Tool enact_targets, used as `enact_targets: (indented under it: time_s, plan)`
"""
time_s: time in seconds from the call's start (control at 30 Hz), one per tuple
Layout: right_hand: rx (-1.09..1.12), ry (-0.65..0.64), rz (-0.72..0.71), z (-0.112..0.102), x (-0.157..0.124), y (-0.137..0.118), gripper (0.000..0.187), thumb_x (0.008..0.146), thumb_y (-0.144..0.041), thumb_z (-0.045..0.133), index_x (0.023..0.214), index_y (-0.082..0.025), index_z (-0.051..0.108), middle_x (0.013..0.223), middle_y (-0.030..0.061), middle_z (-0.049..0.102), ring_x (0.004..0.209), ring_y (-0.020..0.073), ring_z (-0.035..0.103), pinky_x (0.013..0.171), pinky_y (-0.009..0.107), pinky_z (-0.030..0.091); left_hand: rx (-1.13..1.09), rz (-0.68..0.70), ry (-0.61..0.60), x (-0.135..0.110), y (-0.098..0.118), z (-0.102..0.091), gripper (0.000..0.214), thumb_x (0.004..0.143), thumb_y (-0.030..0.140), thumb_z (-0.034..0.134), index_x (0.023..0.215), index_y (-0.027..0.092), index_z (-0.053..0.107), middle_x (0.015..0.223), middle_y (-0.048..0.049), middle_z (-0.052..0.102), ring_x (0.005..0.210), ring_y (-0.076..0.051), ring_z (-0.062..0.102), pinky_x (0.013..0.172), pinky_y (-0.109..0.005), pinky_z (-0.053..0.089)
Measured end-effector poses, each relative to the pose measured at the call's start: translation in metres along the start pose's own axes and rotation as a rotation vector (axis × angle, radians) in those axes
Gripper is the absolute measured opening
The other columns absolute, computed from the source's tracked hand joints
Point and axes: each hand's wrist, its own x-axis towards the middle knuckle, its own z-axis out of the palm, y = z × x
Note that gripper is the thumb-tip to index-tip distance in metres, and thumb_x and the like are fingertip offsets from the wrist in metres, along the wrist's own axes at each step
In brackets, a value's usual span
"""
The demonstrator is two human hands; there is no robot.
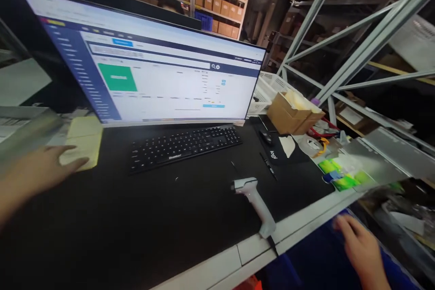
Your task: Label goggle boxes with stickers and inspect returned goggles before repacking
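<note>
My left hand [41, 170] reaches in from the left, blurred, with thumb and forefinger apart over a yellow paper pad [84, 140]; whether it touches the paper I cannot tell. My right hand [362, 247] is beyond the desk's front edge, above a dark blue bin [312, 249], its fingers loosely curled and nothing visible in them. Between the hands, a white barcode scanner [256, 204] lies on the black desk mat [152, 226], its cable running over the edge. A black keyboard [186, 145] sits in front of the lit monitor [163, 72].
A mouse [265, 137] and a pen [268, 166] lie to the right. Behind them stand an open cardboard box [288, 115] and a white basket [260, 99]. Green packaging [343, 176] lies at the desk's right end. A metal rack frame [340, 72] rises at the right.
</note>
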Motion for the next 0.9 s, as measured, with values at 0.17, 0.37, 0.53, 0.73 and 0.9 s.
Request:
enact_targets:
  time_s: [0.17,0.37,0.53,0.73,0.9]
  plan:
    - [-0.032,-0.130,-0.389,0.118,0.142,-0.088,0.039,0.090,-0.051,0.043,0.088,-0.022,0.068,0.101,0.0131,0.072,0.100,0.0275,0.067,0.094,0.040,0.053,-0.110,0.157,-0.098,-0.073,0.037,-0.002,0.075,0.075,0.081,0.043,0.120,0.024,0.064,0.132,-0.0056,0.069,0.122,-0.031,0.062,0.110,-0.042,0.043]
    - [-0.142,-0.084,-0.433,0.220,0.228,-0.124,0.063,0.089,-0.038,0.059,0.143,-0.008,0.053,0.156,0.0255,0.038,0.143,0.0413,0.037,0.115,0.054,0.034,-0.406,0.088,-0.104,-0.132,0.097,-0.013,0.077,0.073,0.072,0.052,0.122,0.014,0.067,0.115,-0.0134,0.075,0.106,-0.031,0.069,0.100,-0.040,0.050]
    - [-0.211,-0.056,-0.449,0.233,0.242,-0.099,0.061,0.090,-0.032,0.056,0.147,-0.012,0.053,0.153,0.0234,0.042,0.133,0.0402,0.051,0.110,0.051,0.041,-0.523,0.003,0.078,-0.152,0.086,-0.002,0.065,0.077,0.068,0.052,0.114,0.018,0.072,0.107,-0.0097,0.076,0.099,-0.030,0.070,0.091,-0.037,0.054]
    - [-0.258,-0.057,-0.465,0.245,0.254,-0.090,0.059,0.091,-0.032,0.052,0.148,-0.018,0.053,0.154,0.0177,0.044,0.130,0.0358,0.054,0.111,0.047,0.043,-0.507,0.005,0.142,-0.155,0.083,0.001,0.055,0.080,0.060,0.052,0.109,0.018,0.075,0.099,-0.0086,0.077,0.090,-0.028,0.070,0.087,-0.037,0.055]
    - [-0.270,-0.028,-0.422,0.249,0.256,-0.086,0.057,0.092,-0.033,0.048,0.147,-0.019,0.054,0.152,0.0179,0.046,0.131,0.0381,0.053,0.109,0.051,0.044,-0.497,0.055,0.129,-0.155,0.085,0.007,0.053,0.081,0.060,0.053,0.106,0.020,0.076,0.099,-0.0078,0.077,0.090,-0.028,0.069,0.083,-0.036,0.054]
